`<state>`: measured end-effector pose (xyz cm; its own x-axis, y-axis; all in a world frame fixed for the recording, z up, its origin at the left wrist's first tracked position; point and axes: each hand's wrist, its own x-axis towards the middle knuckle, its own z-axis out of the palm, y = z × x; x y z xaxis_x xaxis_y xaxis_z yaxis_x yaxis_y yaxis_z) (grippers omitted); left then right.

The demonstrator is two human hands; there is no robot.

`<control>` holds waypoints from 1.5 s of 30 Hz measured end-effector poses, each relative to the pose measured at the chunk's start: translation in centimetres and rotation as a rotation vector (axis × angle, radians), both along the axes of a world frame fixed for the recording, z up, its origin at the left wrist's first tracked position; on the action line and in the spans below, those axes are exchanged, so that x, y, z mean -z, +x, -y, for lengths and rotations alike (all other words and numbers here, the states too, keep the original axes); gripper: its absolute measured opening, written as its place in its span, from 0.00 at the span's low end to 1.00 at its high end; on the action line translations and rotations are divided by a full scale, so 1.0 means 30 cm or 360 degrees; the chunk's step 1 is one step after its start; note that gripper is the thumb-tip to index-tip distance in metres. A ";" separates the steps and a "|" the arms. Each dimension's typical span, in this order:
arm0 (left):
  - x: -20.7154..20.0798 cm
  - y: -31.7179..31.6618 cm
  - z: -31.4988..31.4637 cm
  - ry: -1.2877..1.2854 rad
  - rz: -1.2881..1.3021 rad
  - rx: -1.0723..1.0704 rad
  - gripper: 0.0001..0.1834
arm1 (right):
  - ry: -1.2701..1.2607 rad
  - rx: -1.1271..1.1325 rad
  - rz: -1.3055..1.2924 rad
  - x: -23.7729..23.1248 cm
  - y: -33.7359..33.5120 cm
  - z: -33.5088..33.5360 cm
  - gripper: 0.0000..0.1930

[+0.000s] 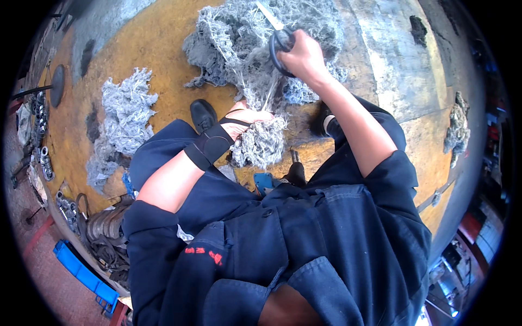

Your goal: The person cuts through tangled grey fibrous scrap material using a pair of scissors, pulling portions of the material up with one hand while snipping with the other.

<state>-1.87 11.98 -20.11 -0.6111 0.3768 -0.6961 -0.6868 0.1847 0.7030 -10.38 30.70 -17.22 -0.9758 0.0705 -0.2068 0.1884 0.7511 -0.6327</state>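
Observation:
My right hand (304, 57) grips the black handles of a pair of scissors (277, 23), whose pale blade points up and away over a big heap of grey thread waste (228, 41). Closer to me, my left hand (244, 120), with a black wrist wrap (209, 145) on its arm, is closed on a bunch of grey thread waste (261, 144). Strands run taut from this bunch up into the heap. Part of the left fingers is hidden by the threads. How far the scissor blades are apart I cannot tell.
Another pile of grey threads (128, 111) lies on the left of the worn yellow surface (168, 76). My black shoe (203, 115) rests near the heap. Metal parts (45, 163) line the left edge; a dark thread clump (458, 127) lies far right. A blue object (84, 274) stands lower left.

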 end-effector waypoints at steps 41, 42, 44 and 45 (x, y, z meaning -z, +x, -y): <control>0.057 0.025 0.068 0.0451 0.0677 -0.0254 0.22 | -0.1050 0.0222 0.0498 -0.059 0.091 -0.117 0.31; 0.058 0.026 0.063 0.0736 0.0889 -0.0417 0.22 | -0.1052 0.0187 0.0710 -0.062 0.127 -0.108 0.31; 0.072 0.018 0.069 0.0675 0.0855 -0.0511 0.20 | -0.0941 0.0044 0.1087 -0.047 0.170 -0.111 0.33; 0.104 0.021 0.087 0.0638 0.0885 -0.0451 0.18 | -0.0929 -0.0045 0.1172 -0.028 0.193 -0.117 0.35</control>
